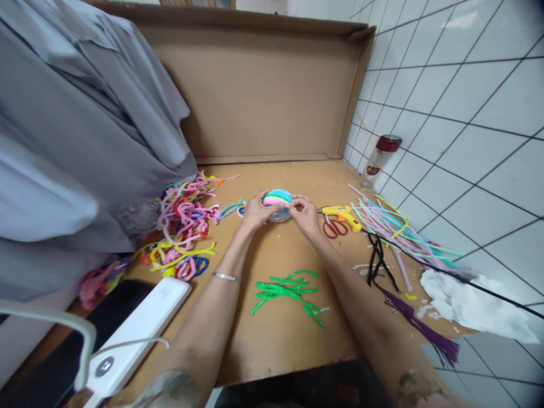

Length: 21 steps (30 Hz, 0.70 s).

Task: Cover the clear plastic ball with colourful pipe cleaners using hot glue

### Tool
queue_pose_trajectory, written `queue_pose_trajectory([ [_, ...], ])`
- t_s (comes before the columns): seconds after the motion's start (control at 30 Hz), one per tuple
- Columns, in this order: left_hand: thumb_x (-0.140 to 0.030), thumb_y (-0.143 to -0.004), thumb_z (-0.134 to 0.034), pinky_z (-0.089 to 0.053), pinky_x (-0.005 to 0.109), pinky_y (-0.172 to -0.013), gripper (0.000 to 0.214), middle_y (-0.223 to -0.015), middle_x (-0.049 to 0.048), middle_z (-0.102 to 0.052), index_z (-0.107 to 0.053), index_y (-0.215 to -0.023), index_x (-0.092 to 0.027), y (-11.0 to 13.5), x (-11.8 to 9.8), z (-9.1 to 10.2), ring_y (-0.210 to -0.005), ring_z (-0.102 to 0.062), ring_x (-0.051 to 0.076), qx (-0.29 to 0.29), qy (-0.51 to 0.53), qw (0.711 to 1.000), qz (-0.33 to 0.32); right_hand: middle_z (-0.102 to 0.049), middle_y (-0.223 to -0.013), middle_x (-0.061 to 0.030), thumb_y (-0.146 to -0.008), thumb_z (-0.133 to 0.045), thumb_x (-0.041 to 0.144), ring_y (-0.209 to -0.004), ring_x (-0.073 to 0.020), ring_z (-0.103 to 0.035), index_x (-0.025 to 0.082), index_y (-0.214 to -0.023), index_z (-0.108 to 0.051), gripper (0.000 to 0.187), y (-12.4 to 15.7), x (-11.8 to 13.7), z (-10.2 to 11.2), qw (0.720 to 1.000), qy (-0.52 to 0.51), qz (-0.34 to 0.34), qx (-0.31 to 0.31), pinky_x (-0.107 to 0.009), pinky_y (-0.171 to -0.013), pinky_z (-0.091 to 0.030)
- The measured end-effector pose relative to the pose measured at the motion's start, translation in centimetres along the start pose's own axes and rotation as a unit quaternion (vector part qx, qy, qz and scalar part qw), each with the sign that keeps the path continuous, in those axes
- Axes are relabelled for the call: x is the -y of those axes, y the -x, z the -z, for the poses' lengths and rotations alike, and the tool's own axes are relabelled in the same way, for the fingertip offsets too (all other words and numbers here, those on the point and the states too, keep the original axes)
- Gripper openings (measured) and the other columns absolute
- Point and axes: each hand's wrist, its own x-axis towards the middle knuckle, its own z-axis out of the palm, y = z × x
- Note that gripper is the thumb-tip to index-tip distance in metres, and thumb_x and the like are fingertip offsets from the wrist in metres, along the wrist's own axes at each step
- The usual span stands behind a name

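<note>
My left hand (254, 212) and my right hand (305, 214) both grip a small round object (277, 199) wrapped in pink, green and blue pipe cleaners, held just above the cardboard work surface (276, 334). Its clear underside shows between my fingers. My left fingers curl round its left side, and my right fingers pinch its right edge. A silver bracelet sits on my left wrist. Green pipe cleaner pieces (287, 292) lie between my forearms.
A tangle of curled coloured pipe cleaners (185, 224) lies to the left. A yellow glue gun (341, 216), red scissors (334, 228), straight pipe cleaners (393, 229), a purple tassel (420, 328) and white stuffing (463, 300) lie right. A bottle (378, 161) stands by the tiled wall. A white power bank (136, 334) lies front left, grey cloth (76, 141) beyond it.
</note>
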Motion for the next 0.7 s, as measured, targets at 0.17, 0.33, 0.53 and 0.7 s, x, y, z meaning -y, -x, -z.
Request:
queue_pose_trajectory([
  [0.17, -0.042, -0.069, -0.076, -0.050, 0.037, -0.098, 0.066, -0.123, 0.0123, -0.068, -0.060, -0.127, -0.016, 0.3, -0.6, -0.7, -0.113, -0.064, 0.027, -0.054, -0.073, 0.996, -0.025, -0.066, -0.101, -0.0077, -0.065, -0.062, 0.018, -0.096, -0.0217, -0.064, 0.021, -0.061, -0.063, 0.005, 0.0, 0.0, 0.1, 1.000, 0.000, 0.008, 0.005, -0.035, -0.084, -0.050],
  [0.33, -0.040, -0.070, -0.074, -0.046, 0.041, -0.103, 0.063, -0.126, 0.0147, -0.066, -0.060, -0.127, -0.016, 0.7, -0.9, -1.2, -0.118, -0.062, 0.030, -0.080, -0.115, 0.990, -0.027, -0.067, -0.102, -0.0079, -0.069, -0.064, 0.023, -0.099, -0.0219, -0.063, 0.021, -0.064, -0.064, 0.006, 0.2, -0.1, 0.2, 1.000, -0.014, 0.013, 0.010, -0.036, -0.087, -0.050],
  [0.53, -0.040, -0.069, -0.075, -0.050, 0.036, -0.097, 0.067, -0.122, 0.0118, -0.068, -0.058, -0.129, -0.017, 0.0, 0.4, -0.8, -0.111, -0.065, 0.026, -0.058, -0.042, 0.997, -0.030, -0.071, -0.105, -0.0088, -0.072, -0.068, 0.036, -0.103, -0.0227, -0.065, 0.021, -0.073, -0.069, 0.015, 0.1, -0.4, 0.6, 0.995, -0.099, 0.001, 0.024, -0.039, -0.093, -0.050],
  [0.7, -0.043, -0.069, -0.075, -0.051, 0.035, -0.095, 0.068, -0.121, 0.0104, -0.069, -0.059, -0.129, -0.018, -0.2, 0.7, -0.8, -0.109, -0.066, 0.025, -0.054, -0.033, 0.998, -0.024, -0.070, -0.105, -0.0086, -0.068, -0.069, 0.036, -0.100, -0.0220, -0.066, 0.020, -0.075, -0.070, 0.017, -0.1, -0.9, 0.7, 0.993, -0.111, -0.033, -0.003, -0.038, -0.092, -0.051],
])
